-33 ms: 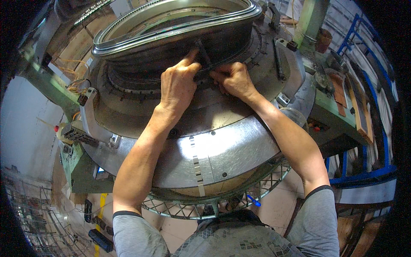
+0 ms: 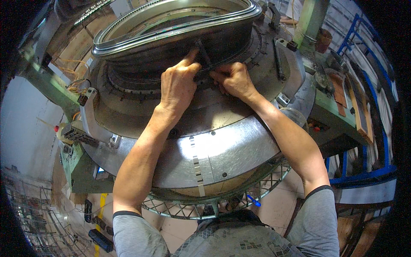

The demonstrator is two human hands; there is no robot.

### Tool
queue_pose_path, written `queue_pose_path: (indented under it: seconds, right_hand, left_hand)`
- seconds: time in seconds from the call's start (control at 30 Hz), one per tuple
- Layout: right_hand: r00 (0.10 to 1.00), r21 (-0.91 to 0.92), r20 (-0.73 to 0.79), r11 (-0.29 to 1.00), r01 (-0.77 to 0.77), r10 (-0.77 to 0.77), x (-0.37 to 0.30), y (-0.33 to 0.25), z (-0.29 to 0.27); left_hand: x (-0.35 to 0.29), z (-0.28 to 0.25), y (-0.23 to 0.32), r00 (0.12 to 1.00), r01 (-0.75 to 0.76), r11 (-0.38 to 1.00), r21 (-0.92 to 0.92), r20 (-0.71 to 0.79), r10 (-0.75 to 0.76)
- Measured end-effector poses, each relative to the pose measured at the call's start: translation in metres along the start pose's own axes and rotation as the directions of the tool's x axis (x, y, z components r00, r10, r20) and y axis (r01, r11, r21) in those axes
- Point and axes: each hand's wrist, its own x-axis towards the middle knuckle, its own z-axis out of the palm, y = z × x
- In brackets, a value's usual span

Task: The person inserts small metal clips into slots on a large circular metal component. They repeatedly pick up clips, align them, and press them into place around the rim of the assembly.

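A large round metal machine stands before me, with a dark cylinder wall (image 2: pixel 150 64) rising from its ringed bed (image 2: pixel 124 109). A shiny metal ring (image 2: pixel 180 31) tops this wall. My left hand (image 2: pixel 179 83) is mostly closed, its index finger reaching up against the wall beside a narrow dark upright strip (image 2: pixel 204 53). What its curled fingers hold, if anything, is hidden. Just right of the strip's foot, my right hand (image 2: pixel 236 80) is closed in a pinch low at the wall. The thing between its fingertips is too small and dark to make out.
A polished steel ring plate (image 2: pixel 239 145) lies under my forearms, above a green lattice rim (image 2: pixel 216 210). Green machine posts (image 2: pixel 314 21) flank the bed. A wooden board (image 2: pixel 359 107) leans at right by a blue rack (image 2: pixel 364 175). Yellowish cables (image 2: pixel 77 85) hang at left.
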Motion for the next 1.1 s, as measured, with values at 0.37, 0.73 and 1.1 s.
queue_pose_path:
  seconds: [0.37, 0.73, 1.1]
  right_hand:
    - [1.000, -0.017, 0.011, 1.000, 0.003, -0.003, -0.0008, -0.0046, -0.0015]
    - [1.000, -0.046, 0.001, 0.999, -0.004, 0.004, -0.0011, -0.0063, -0.0030]
    - [1.000, -0.091, -0.001, 0.996, 0.000, 0.000, -0.0008, -0.0064, -0.0028]
  left_hand:
    - [0.0000, 0.0032, -0.0023, 1.000, -0.014, 1.000, 0.017, 0.027, 0.013]
    - [0.0010, 0.0052, -0.0028, 0.999, -0.041, 0.999, -0.005, -0.009, 0.041]
    - [0.0021, 0.0076, -0.0051, 0.999, -0.042, 0.999, -0.004, 0.019, 0.042]
